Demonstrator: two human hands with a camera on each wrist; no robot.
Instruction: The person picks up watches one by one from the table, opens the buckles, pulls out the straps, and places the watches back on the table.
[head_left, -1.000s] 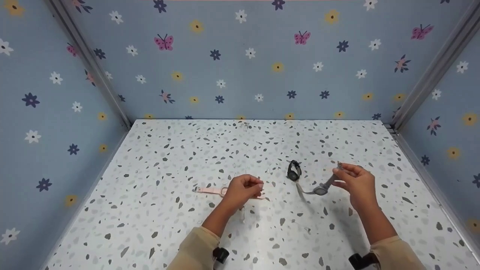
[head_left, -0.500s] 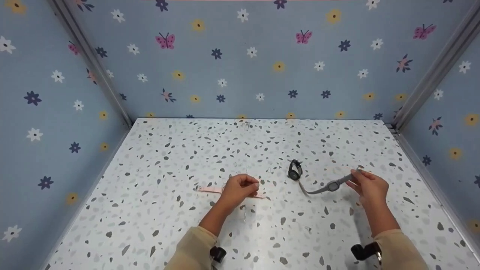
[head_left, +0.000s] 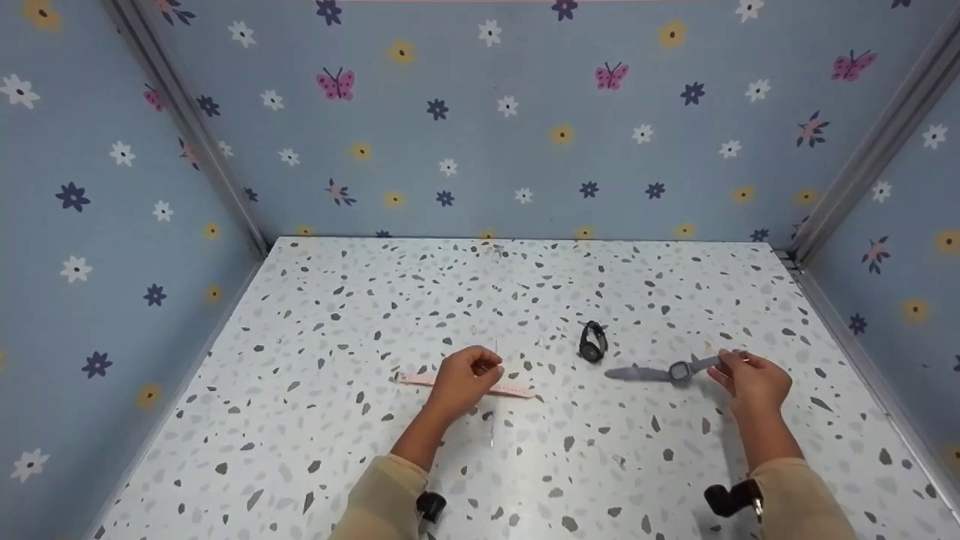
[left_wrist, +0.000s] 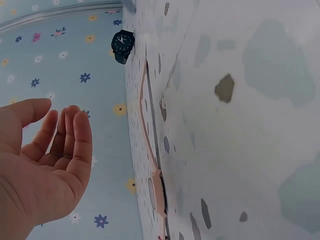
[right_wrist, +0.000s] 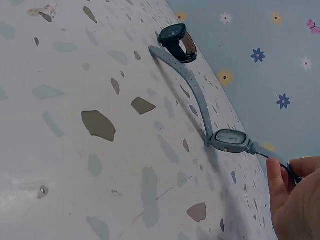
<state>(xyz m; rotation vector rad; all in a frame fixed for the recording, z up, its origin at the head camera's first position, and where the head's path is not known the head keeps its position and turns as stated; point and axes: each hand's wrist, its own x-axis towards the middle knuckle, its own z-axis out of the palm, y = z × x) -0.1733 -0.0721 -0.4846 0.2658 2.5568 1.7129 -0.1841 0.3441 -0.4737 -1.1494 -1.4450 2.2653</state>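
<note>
A grey-blue wristwatch (head_left: 679,371) lies stretched out at the right of the table. My right hand (head_left: 757,386) pinches its buckle-end strap between thumb and fingers, and in the right wrist view that strap is raised a little. Beside its free strap end stands a black wristwatch (head_left: 592,343) with its band closed in a loop. My left hand (head_left: 461,382) hovers above a pink wristwatch (head_left: 514,391), hiding its middle in the head view. Loosely curled fingers with nothing between them show on that hand in the left wrist view, where the pink watch case (left_wrist: 158,192) appears.
The white speckled table (head_left: 337,465) meets a blue flowered back wall (head_left: 480,127). Flowered side walls with metal corner posts close in the left and right. Dark wrist cameras (head_left: 731,499) sit on both sleeves.
My right hand has moved right and towards me, drawing the grey-blue watch out and lowering it flatter. My left hand has shifted slightly left. The black and pink watches stay in place.
</note>
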